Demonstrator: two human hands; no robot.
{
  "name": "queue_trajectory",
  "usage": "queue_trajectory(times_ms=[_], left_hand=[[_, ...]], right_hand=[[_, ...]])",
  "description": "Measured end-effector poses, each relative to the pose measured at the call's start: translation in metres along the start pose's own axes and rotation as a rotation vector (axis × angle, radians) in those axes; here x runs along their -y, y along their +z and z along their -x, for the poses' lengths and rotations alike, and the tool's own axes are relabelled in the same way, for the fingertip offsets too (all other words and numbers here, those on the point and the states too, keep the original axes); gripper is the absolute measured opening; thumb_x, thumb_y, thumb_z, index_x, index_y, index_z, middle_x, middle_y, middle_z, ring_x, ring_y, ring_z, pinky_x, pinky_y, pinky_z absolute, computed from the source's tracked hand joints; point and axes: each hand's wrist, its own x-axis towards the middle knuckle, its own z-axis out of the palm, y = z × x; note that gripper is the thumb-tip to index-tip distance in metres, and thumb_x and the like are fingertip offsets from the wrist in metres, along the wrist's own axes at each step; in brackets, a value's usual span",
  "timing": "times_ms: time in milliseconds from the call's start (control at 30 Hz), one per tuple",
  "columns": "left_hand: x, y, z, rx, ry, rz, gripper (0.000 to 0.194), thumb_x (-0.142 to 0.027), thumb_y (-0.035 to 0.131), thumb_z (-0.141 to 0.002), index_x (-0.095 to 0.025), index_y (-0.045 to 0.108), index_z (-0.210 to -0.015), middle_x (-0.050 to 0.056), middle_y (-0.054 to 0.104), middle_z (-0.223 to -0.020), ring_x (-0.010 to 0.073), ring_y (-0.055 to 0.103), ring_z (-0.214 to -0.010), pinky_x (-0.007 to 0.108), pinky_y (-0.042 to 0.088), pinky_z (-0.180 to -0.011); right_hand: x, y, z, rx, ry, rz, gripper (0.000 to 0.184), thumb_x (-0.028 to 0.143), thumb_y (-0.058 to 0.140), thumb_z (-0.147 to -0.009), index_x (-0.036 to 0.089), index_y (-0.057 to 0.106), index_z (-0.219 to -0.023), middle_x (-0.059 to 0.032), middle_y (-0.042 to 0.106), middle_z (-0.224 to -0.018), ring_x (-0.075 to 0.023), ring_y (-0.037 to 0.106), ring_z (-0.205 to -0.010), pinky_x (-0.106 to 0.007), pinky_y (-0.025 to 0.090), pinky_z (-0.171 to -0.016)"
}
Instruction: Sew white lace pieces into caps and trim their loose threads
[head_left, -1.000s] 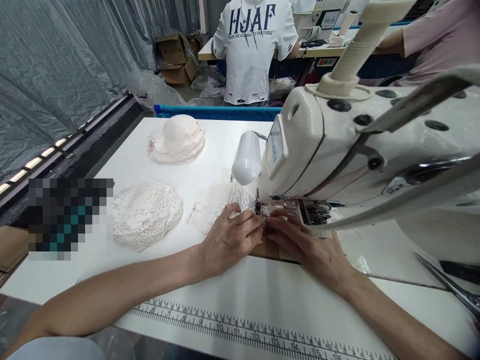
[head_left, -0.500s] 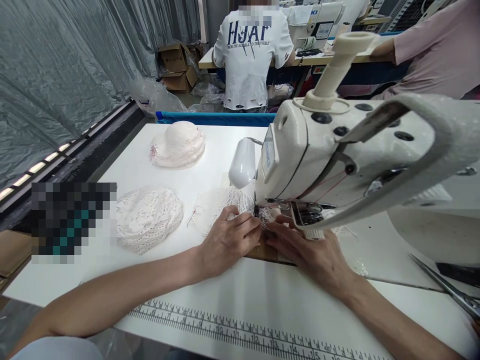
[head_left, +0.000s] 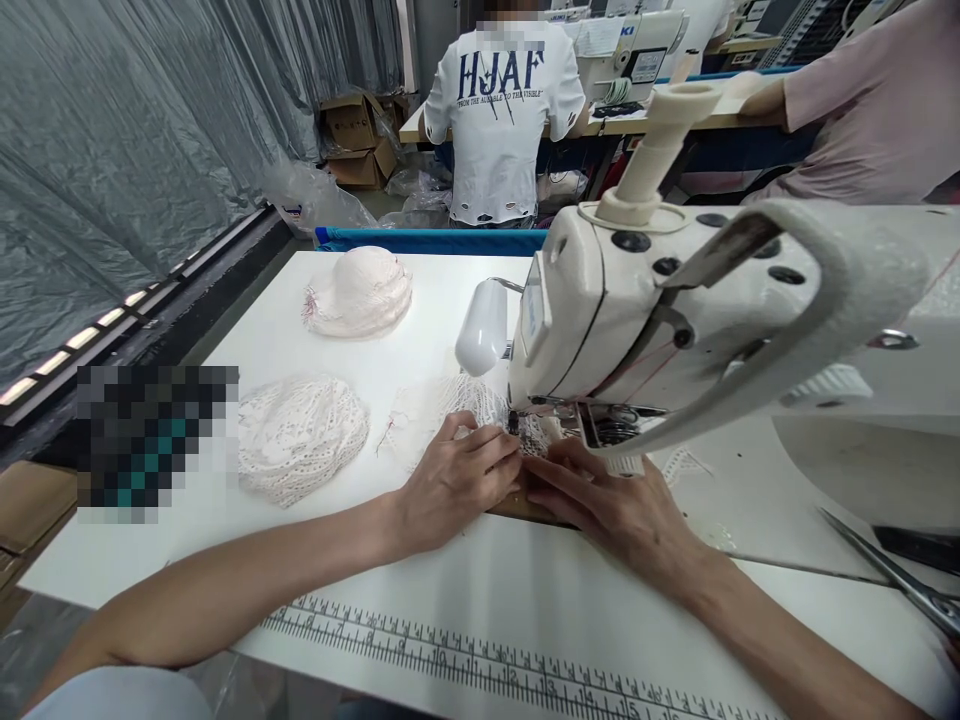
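Observation:
My left hand [head_left: 456,480] lies on a piece of white lace fabric [head_left: 435,405], fingers pressed together and pointing at the needle of the white sewing machine [head_left: 675,320]. My right hand [head_left: 607,500] lies flat beside it, fingers stretched toward the presser foot, holding the lace down under the machine head. The two hands nearly touch at the fingertips. The needle itself is mostly hidden by the machine head.
A lace cap [head_left: 304,435] lies left of my hands, a pink-white cap [head_left: 360,292] farther back. Scissors [head_left: 892,575] rest at the right. A printed ruler [head_left: 480,665] runs along the white table's [head_left: 270,330] near edge. Two people work at tables behind.
The view has drifted a little; my hands stay at the needle, shifted only slightly on the lace.

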Motion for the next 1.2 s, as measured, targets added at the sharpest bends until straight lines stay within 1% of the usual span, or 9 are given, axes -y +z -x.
queue_trajectory(times_ms=[233, 367, 567, 700, 900, 1067, 1200], left_hand=[[0.0009, 0.0018, 0.0011, -0.037, 0.001, 0.017, 0.017, -0.021, 0.042, -0.094, -0.014, 0.056, -0.101, 0.004, 0.065, -0.106, 0.0131, 0.056, -0.098, 0.035, 0.032, -0.087], [0.0009, 0.0027, 0.0014, -0.045, -0.004, 0.022, 0.017, -0.021, 0.042, -0.094, -0.015, 0.057, -0.101, 0.004, 0.065, -0.106, 0.0131, 0.057, -0.097, 0.034, 0.032, -0.086], [0.0009, 0.0020, 0.0018, -0.038, -0.004, 0.013, 0.017, -0.019, 0.044, -0.093, -0.015, 0.058, -0.101, 0.003, 0.065, -0.107, 0.0124, 0.057, -0.096, 0.034, 0.033, -0.086], [0.0010, 0.0019, 0.0019, -0.056, 0.005, 0.008, 0.015, -0.019, 0.045, -0.092, -0.015, 0.058, -0.100, 0.003, 0.065, -0.104, 0.0124, 0.057, -0.095, 0.034, 0.034, -0.086], [-0.0009, 0.0007, 0.0023, -0.077, -0.005, -0.042, 0.016, -0.017, 0.043, -0.093, -0.014, 0.058, -0.098, 0.005, 0.065, -0.103, 0.0124, 0.058, -0.094, 0.035, 0.034, -0.086], [-0.0015, -0.0008, 0.0015, -0.074, 0.016, -0.066, 0.015, -0.015, 0.045, -0.092, -0.013, 0.058, -0.099, 0.004, 0.066, -0.096, 0.0127, 0.059, -0.090, 0.034, 0.036, -0.084], [-0.0013, -0.0006, 0.0016, -0.079, 0.020, -0.065, 0.015, -0.016, 0.044, -0.092, -0.014, 0.058, -0.098, 0.003, 0.066, -0.095, 0.0124, 0.059, -0.089, 0.034, 0.036, -0.085]], right_hand=[[0.0022, -0.0035, -0.0021, 0.013, -0.013, 0.049, 0.023, 0.031, 0.047, -0.092, 0.024, 0.067, -0.100, -0.0027, 0.069, -0.078, -0.0111, 0.044, -0.057, -0.028, 0.030, -0.061], [0.0032, -0.0047, -0.0038, 0.003, -0.002, 0.054, 0.025, 0.033, 0.044, -0.093, 0.024, 0.068, -0.095, -0.0030, 0.070, -0.080, -0.0120, 0.047, -0.059, -0.029, 0.030, -0.062], [0.0020, -0.0052, -0.0047, 0.049, 0.014, 0.007, 0.028, 0.036, 0.042, -0.094, 0.024, 0.066, -0.103, -0.0023, 0.069, -0.081, -0.0125, 0.049, -0.060, -0.029, 0.033, -0.062], [0.0016, -0.0057, -0.0039, 0.071, 0.028, -0.012, 0.027, 0.035, 0.043, -0.094, 0.026, 0.067, -0.100, -0.0016, 0.069, -0.081, -0.0121, 0.049, -0.060, -0.029, 0.033, -0.062], [0.0031, -0.0059, -0.0032, 0.060, 0.017, -0.014, 0.028, 0.034, 0.042, -0.094, 0.026, 0.068, -0.101, -0.0017, 0.070, -0.079, -0.0128, 0.049, -0.061, -0.030, 0.032, -0.064], [0.0022, -0.0049, -0.0023, 0.034, 0.009, 0.000, 0.029, 0.035, 0.042, -0.094, 0.026, 0.068, -0.101, -0.0015, 0.069, -0.076, -0.0126, 0.048, -0.060, -0.031, 0.031, -0.065], [0.0017, -0.0057, -0.0015, 0.046, 0.015, 0.008, 0.028, 0.035, 0.043, -0.094, 0.027, 0.068, -0.102, -0.0017, 0.068, -0.076, -0.0132, 0.049, -0.062, -0.030, 0.031, -0.065]])
